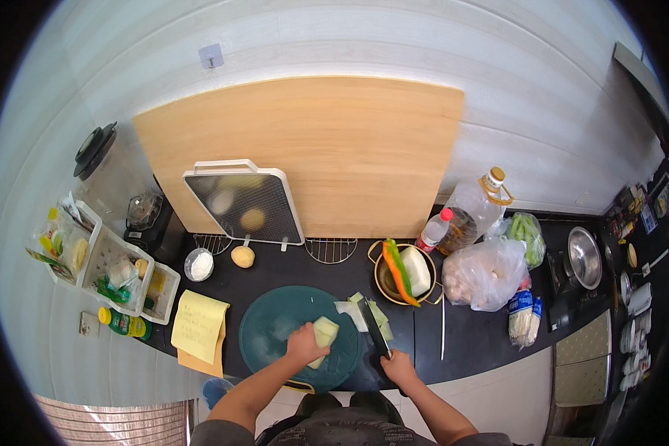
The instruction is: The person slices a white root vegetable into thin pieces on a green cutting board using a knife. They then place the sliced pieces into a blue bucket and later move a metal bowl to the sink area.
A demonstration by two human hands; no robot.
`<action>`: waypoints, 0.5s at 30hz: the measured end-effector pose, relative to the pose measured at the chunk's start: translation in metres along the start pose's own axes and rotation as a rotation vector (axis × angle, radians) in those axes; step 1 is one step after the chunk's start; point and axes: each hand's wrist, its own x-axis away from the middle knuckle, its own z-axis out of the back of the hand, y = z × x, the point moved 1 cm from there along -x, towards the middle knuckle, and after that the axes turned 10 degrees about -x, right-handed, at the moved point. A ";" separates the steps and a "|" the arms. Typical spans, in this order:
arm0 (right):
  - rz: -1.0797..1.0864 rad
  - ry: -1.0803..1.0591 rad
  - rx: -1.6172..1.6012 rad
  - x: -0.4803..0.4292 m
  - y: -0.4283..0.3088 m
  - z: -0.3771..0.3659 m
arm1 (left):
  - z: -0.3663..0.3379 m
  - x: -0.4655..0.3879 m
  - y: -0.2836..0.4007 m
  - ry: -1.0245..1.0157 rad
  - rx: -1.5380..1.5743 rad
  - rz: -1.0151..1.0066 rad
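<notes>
My left hand (pixel 306 344) grips a pale green, peeled-looking piece of vegetable (pixel 326 330) against the round dark green cutting board (pixel 267 312). Part of that piece is hidden under my fingers. In my right hand (pixel 400 367) is the black handle of a kitchen knife (pixel 374 328), held just right of the board. Its dark blade points away from me, over pale green peelings (pixel 387 331) lying on the black countertop (pixel 423 345).
Behind the peelings, a pot (pixel 389 281) holds a pepper and a white chunk. Bottles (pixel 435 229) and bagged food (pixel 485 273) stand to its right. Left of the board are a notepad (pixel 199 323), a potato (pixel 242 257) and a bowl of white powder (pixel 202 266).
</notes>
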 end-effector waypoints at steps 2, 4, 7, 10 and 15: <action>0.006 0.015 0.010 0.005 0.003 -0.002 | -0.013 0.006 -0.002 -0.004 0.184 0.227; 0.019 0.044 0.035 0.015 -0.005 -0.002 | -0.028 0.010 -0.012 -0.054 0.351 0.364; 0.043 0.048 0.078 0.023 -0.003 -0.005 | -0.043 0.015 -0.016 0.055 0.386 0.286; 0.130 0.045 0.104 0.030 -0.002 -0.009 | -0.053 0.013 -0.022 0.087 0.469 0.282; 0.197 0.051 -0.036 0.037 -0.012 -0.017 | -0.062 0.012 -0.014 -0.034 0.903 0.426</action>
